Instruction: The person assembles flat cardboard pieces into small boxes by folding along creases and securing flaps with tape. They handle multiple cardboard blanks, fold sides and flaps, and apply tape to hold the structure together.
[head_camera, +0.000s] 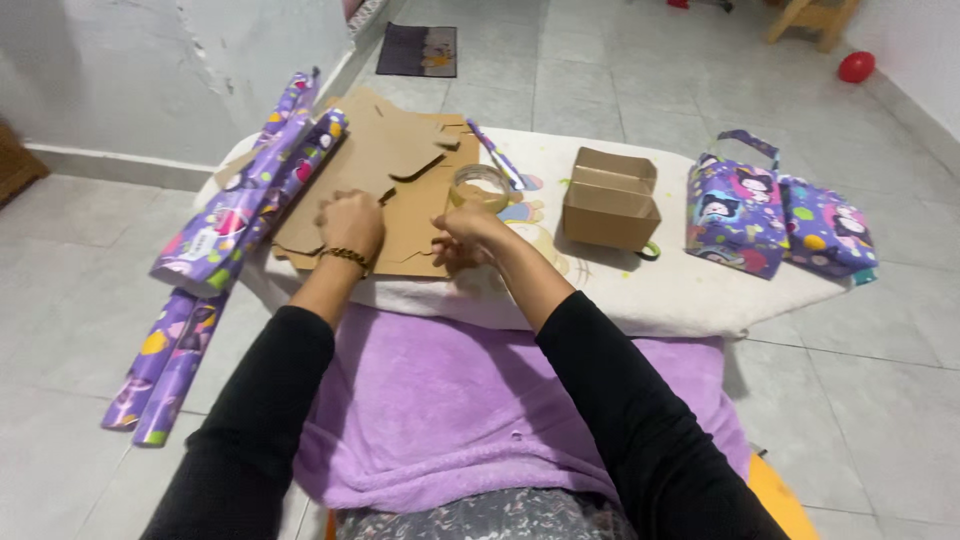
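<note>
A: What is in hand at the centre of the frame?

B: A stack of flat brown cardboard cut-outs (395, 185), lying left of centre on the surface. The left hand (350, 225) is curled into a loose fist and rests on the near edge of the stack. The right hand (468, 235) sits at the stack's right edge, fingers bent, just below a roll of clear tape (480, 187); whether it pinches a piece I cannot tell.

A: How would you handle the step well?

B: I would keep the left hand pressing the pile flat so the sheets do not slide, and lift only the top piece by its edge, since the cut tabs look easy to tear.

A: And around it?

B: Rolls of purple patterned wrapping paper (245, 205) lie at the left, some hanging toward the floor. Right of centre stands an open brown cardboard box (610, 205), and further right two purple wrapped bags (775, 215).

A: The surface and room?

B: A white padded surface (650, 295) with a lilac towel (450, 400) draped below it, over a pale tiled floor (880, 380); a red ball (856, 66) lies at upper right.
</note>
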